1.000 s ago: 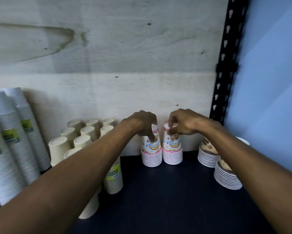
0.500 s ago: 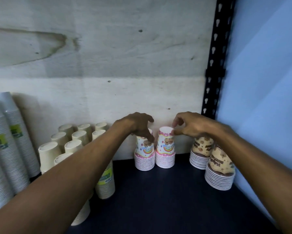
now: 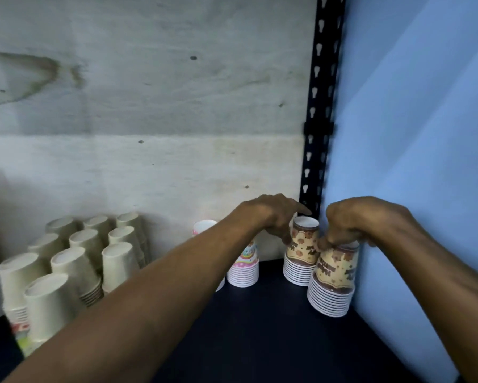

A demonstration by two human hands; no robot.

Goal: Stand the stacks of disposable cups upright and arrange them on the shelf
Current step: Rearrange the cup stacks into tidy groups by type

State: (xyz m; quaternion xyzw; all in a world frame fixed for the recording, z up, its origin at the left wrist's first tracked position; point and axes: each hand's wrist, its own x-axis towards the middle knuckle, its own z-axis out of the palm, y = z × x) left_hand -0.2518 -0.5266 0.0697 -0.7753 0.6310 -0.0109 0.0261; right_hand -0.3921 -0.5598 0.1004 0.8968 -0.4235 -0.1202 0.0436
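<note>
Two stacks of brown-printed cups stand mouth down in the shelf's right back corner. My right hand [image 3: 351, 222] grips the top of the nearer brown stack [image 3: 333, 277] by the blue wall. My left hand [image 3: 271, 217] rests its fingers against the upper side of the farther brown stack [image 3: 301, 252]. Left of them stand two pink rainbow-printed stacks [image 3: 244, 268], partly hidden behind my left forearm. All four stacks are upright on the dark shelf [image 3: 260, 327].
Several stacks of plain cream cups [image 3: 75, 261] stand upright at the left. A pale plywood back panel [image 3: 149, 106] closes the rear. A black slotted upright [image 3: 318, 120] and a blue wall [image 3: 425, 161] bound the right side.
Both hands left the pink rainbow stacks and moved right to the brown-printed stacks. The view has swung right, so the tall white stacks at far left are out of frame.
</note>
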